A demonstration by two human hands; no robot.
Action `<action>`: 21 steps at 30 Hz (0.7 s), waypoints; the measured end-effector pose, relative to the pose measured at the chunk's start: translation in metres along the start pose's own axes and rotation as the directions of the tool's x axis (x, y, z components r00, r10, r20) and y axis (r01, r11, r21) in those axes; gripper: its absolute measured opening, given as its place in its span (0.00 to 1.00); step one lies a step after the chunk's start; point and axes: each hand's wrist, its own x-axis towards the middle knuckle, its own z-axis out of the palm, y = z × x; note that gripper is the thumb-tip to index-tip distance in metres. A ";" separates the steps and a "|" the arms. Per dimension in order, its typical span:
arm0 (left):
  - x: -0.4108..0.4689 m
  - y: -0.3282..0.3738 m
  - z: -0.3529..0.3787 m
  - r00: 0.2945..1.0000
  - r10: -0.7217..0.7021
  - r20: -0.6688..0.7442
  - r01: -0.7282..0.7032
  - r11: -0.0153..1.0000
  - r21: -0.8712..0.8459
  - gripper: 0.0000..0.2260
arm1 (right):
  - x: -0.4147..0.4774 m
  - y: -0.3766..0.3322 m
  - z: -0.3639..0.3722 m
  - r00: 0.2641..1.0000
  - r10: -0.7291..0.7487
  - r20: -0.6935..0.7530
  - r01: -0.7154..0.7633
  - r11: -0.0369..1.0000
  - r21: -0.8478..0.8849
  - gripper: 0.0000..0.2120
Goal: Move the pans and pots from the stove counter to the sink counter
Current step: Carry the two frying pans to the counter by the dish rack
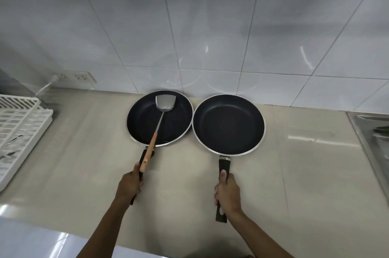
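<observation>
Two black non-stick frying pans with silver rims sit side by side on the beige counter point(305, 169), close to the tiled wall. The left pan point(143, 123) holds a metal spatula point(163, 105) whose wooden handle sticks out over the rim toward me. My left hand point(129, 184) is closed around the left pan's black handle. The right pan point(228, 125) has nothing in it; its rim almost touches the left pan's. My right hand point(227, 191) grips its black handle, thumb on top.
A white plastic dish rack point(19, 129) stands at the left edge. A steel sink point(374, 131) begins at the right edge. Wall sockets point(73, 77) with a plugged cable sit low on the white tiled wall at the left.
</observation>
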 end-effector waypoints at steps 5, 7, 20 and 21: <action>0.007 0.008 -0.002 1.000 -0.023 -0.002 0.023 1.000 0.003 0.30 | 0.001 -0.006 0.001 0.999 0.001 0.036 -0.002 1.000 0.014 0.18; 0.007 0.009 -0.001 0.999 -0.034 -0.004 0.034 0.999 0.012 0.31 | 0.000 -0.007 0.000 0.999 -0.005 0.047 0.005 1.000 0.007 0.17; 0.001 0.008 0.001 0.999 0.002 -0.043 0.001 0.997 0.076 0.33 | -0.001 -0.012 -0.004 0.996 0.004 0.085 -0.005 1.000 0.005 0.17; 0.000 0.009 0.001 0.999 0.007 -0.049 -0.003 0.997 0.082 0.33 | -0.001 -0.012 -0.005 0.996 0.004 0.089 -0.004 1.000 0.005 0.17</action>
